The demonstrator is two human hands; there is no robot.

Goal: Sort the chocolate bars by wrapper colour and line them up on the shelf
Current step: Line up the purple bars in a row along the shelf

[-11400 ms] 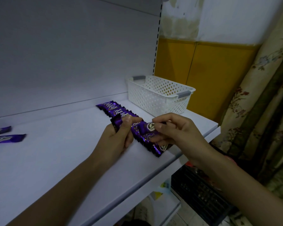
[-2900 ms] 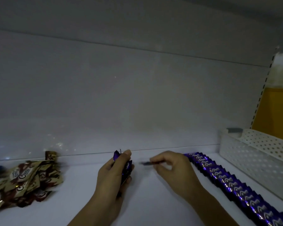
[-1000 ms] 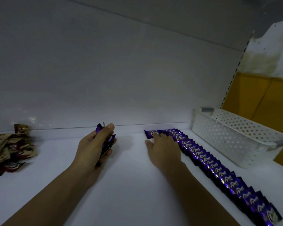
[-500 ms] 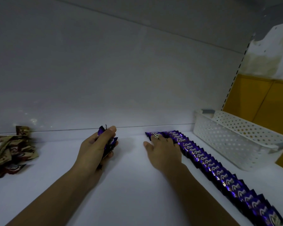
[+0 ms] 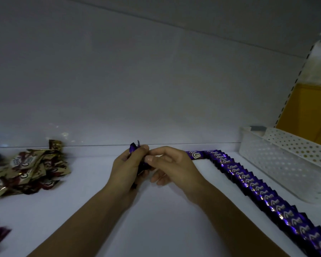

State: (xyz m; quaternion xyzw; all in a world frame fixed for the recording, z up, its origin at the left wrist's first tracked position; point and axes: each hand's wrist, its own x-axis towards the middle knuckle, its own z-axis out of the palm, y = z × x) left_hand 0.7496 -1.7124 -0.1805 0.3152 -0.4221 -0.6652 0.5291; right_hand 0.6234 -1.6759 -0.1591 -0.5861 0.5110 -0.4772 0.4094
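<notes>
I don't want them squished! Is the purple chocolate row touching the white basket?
Apart. The head view shows a strip of bare white shelf between the row of purple chocolate bars and the white basket.

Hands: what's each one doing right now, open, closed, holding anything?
Left hand: closed, holding a bunch of purple bars.
Right hand: closed, pinching at that same bunch.

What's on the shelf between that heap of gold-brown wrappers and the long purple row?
In the head view, only the person's left hand, gripping a few purple-wrapped bars, and right hand pinching at them; otherwise bare white shelf.
</notes>
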